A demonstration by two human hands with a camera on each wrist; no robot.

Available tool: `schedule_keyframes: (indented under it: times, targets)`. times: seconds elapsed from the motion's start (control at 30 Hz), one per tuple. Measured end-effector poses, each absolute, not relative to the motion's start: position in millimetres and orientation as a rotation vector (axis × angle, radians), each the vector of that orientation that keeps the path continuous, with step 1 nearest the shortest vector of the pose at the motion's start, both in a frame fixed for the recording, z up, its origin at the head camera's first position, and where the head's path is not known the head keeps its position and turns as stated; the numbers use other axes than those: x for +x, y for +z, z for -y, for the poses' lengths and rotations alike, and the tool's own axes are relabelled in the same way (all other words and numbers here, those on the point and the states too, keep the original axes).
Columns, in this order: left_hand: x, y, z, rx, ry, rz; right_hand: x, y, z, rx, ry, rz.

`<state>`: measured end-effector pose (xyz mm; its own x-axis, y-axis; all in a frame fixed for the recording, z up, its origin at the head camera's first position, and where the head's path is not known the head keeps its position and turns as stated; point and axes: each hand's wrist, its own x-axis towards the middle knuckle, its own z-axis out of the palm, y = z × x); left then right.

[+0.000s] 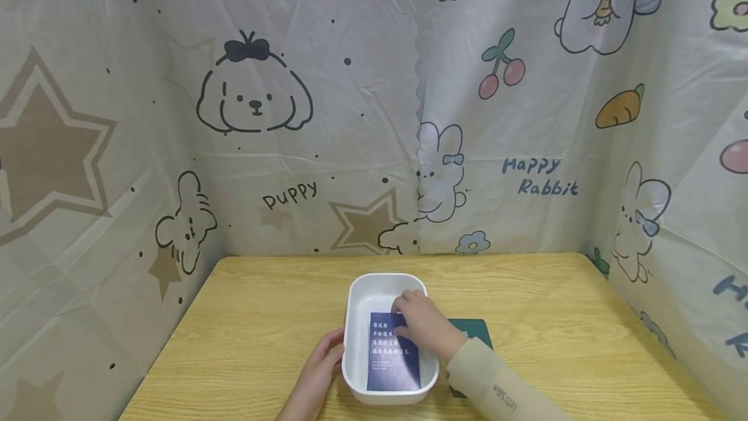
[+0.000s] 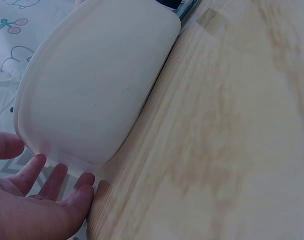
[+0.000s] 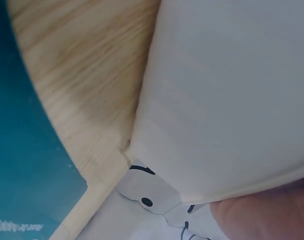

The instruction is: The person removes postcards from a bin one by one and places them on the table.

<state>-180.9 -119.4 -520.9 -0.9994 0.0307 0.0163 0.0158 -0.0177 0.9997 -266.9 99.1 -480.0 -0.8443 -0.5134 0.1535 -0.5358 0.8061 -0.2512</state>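
Note:
A white plastic bin (image 1: 358, 297) with rounded corners stands on the table. Within its outline is a dark blue booklet (image 1: 393, 369) printed with white lines of text. My right hand (image 1: 423, 323) reaches over the bin's right wall and pinches the booklet near its upper right, the thumb across its face and the other fingers by its top edge. At the bin's left side my left hand (image 1: 321, 366) rests its fingers against the outer wall (image 2: 92, 100); the left wrist view shows the fingertips spread along the bin's end.
Just right of the bin lies a green booklet (image 1: 476, 330), partly covered by my right forearm and sleeve (image 1: 491, 375); in the right wrist view it is teal (image 3: 27, 140). The wooden table (image 1: 263, 304) ends at printed cloth curtains (image 1: 350, 115) behind and on both sides.

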Motion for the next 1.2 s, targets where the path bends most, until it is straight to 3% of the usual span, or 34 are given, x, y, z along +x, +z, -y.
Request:
schedule_keyframes:
  times: [0.7, 1.2]
  targets:
    - [-180.7, -519.9, 119.2, 0.040, 2.226, -2.207, -275.1, -466.9, -107.4, 0.836, 0.938, 2.883]
    - [-180.7, -521.4, 118.2, 0.003, 2.216, -2.207, -272.0, -455.9, -127.1, 0.685, 1.269, 2.811]
